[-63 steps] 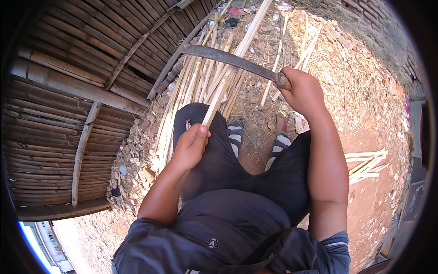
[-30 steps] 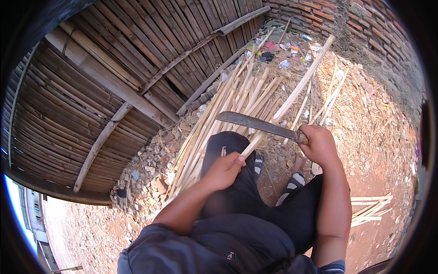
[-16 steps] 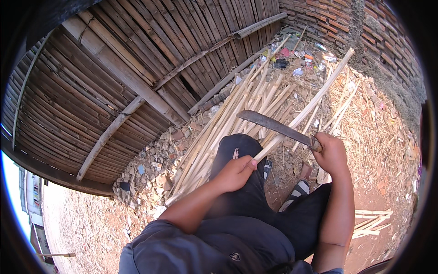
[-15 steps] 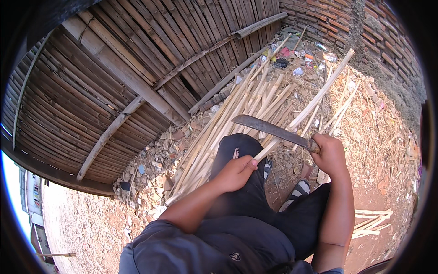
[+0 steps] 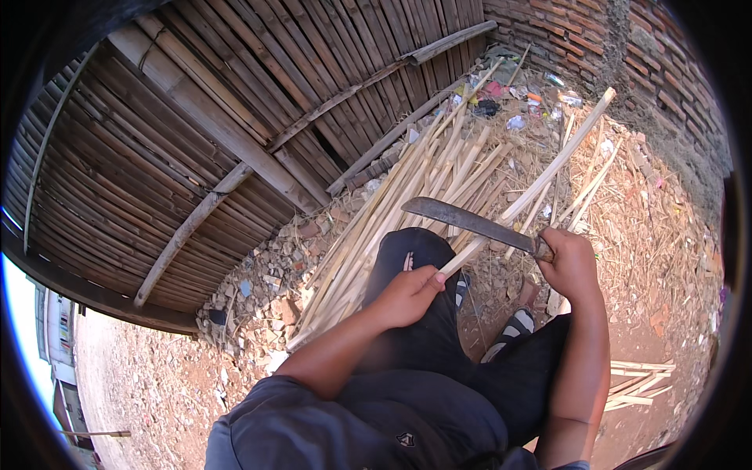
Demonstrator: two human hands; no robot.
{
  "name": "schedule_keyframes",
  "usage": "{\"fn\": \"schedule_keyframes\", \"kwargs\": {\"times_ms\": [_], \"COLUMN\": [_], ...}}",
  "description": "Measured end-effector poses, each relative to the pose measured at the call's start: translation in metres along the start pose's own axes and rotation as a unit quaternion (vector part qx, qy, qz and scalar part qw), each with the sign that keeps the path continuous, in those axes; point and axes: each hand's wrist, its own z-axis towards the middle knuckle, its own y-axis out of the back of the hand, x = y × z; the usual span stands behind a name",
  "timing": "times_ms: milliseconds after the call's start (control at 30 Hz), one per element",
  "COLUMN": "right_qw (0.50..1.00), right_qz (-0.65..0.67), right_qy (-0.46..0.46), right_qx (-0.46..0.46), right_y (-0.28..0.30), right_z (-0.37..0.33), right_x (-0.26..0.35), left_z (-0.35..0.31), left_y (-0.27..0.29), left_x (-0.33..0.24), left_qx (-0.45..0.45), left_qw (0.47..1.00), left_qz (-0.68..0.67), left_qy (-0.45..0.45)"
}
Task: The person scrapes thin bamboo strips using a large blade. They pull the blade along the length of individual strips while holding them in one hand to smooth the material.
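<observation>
My left hand [image 5: 410,296] is closed round the near end of a long pale bamboo strip [image 5: 540,182], just over my knee. From there the strip slants up and away to the right. My right hand [image 5: 569,262] grips the wooden handle of a machete [image 5: 478,224]. Its dark, broad blade points left and lies across the strip, partly covering it. Whether the edge bites into the strip cannot be made out. Beside my left leg lies a pile of similar bamboo strips [image 5: 407,196].
A slatted bamboo wall [image 5: 196,102] rises on the left, a brick wall [image 5: 666,70] at the far right. Rubble [image 5: 274,274] and litter [image 5: 515,123] cover ground between them. More strips [image 5: 638,384] lie at the lower right. My sandalled foot [image 5: 513,329] rests near the middle.
The view has shifted very slightly. Both hands, the machete and the held strip keep nearly the same places relative to one another.
</observation>
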Motion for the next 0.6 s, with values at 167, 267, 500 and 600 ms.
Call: {"fn": "schedule_keyframes", "kwargs": {"times_ms": [167, 267, 500, 600], "right_qw": [0.998, 0.991, 1.000, 0.999], "right_qz": [0.020, 0.006, 0.023, 0.034], "right_qy": [-0.054, -0.131, -0.001, -0.011], "right_qx": [-0.034, -0.039, -0.015, -0.011], "right_y": [0.002, 0.010, -0.003, -0.003], "right_z": [0.006, 0.008, 0.002, 0.007], "right_x": [-0.022, -0.027, 0.002, -0.012], "left_z": [0.001, 0.002, -0.003, -0.002], "left_y": [0.002, 0.003, 0.001, 0.006], "left_x": [0.003, 0.004, -0.014, -0.021], "left_qx": [0.001, 0.012, -0.020, 0.011], "left_qw": [1.000, 0.999, 1.000, 0.999], "left_qz": [-0.008, -0.034, 0.013, 0.029], "left_qy": [-0.007, 0.027, 0.001, 0.044]}}
